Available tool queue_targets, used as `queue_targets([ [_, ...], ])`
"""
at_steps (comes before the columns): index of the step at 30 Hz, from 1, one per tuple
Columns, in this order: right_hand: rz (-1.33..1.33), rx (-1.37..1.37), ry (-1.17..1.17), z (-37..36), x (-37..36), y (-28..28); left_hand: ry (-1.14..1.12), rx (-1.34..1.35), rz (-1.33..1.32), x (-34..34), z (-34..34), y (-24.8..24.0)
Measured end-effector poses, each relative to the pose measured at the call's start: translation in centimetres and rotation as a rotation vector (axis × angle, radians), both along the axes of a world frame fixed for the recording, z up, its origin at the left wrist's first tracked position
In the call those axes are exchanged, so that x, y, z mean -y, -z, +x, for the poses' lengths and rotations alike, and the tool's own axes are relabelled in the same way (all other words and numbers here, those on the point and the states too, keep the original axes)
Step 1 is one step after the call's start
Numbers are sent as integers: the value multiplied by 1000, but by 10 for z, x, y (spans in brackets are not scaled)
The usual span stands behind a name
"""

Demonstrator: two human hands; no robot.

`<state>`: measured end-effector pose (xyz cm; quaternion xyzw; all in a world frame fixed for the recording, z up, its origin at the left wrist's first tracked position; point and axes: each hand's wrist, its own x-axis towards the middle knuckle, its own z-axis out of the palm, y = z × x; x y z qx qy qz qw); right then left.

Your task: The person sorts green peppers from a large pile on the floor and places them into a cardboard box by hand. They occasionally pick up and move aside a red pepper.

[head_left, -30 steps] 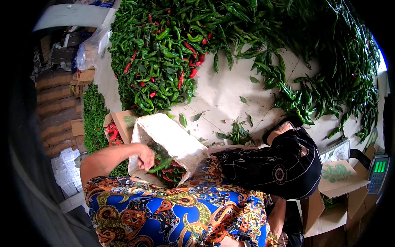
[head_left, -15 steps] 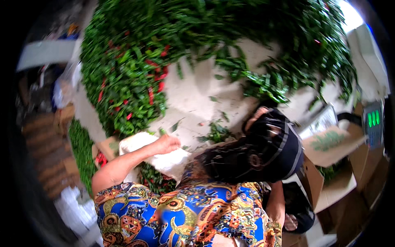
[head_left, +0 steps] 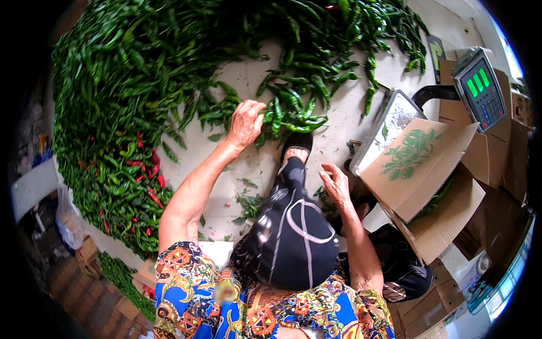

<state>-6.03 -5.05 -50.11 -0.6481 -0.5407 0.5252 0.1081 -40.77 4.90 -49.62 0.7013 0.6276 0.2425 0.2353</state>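
Observation:
My left hand (head_left: 246, 121) reaches out over the pale floor, at the edge of a small cluster of green chili peppers (head_left: 288, 116). Its fingers are bent and close together, and whatever may lie under them is hidden. My right hand (head_left: 336, 183) hovers to the right of my raised knee, holding nothing, with its fingers apart. Beyond both hands spreads a large heap of green peppers (head_left: 164, 56). Red peppers (head_left: 153, 164) show among the green ones on its left side.
An open cardboard box (head_left: 420, 161) with a green print stands at the right. Beside it is a scale with a metal platform (head_left: 398, 116) and a lit display (head_left: 480, 85). My dark-clad knee (head_left: 293, 243) rises in the middle. Loose leaves (head_left: 248, 203) lie on the floor.
The view has shifted, bringing the scale and box closer. My left hand has gone from above the white cloth at my lap out to the peppers. My right hand has come into sight beside my knee.

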Motion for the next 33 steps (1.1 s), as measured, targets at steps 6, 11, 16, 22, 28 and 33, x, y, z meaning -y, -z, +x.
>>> queue_targets([
  [6, 196, 38, 246, -16, -65, 18, 280, -103, 109, -128, 100, 11],
  [11, 217, 98, 366, -15, -104, 26, 518, -220, 89, -210, 199, 35],
  [16, 125, 105, 395, -20, -104, 28, 664, -412, 121, -253, 275, 84],
  [22, 352, 326, 281, -9, -122, 32, 668, -577, 272, -211, 271, 115],
  [28, 418, 447, 277, -12, -150, 44, 553, -436, 186, -151, 184, 60],
  [33, 310, 556, 114, -9, -145, 74, 153, -376, 102, -230, 136, 50],
])
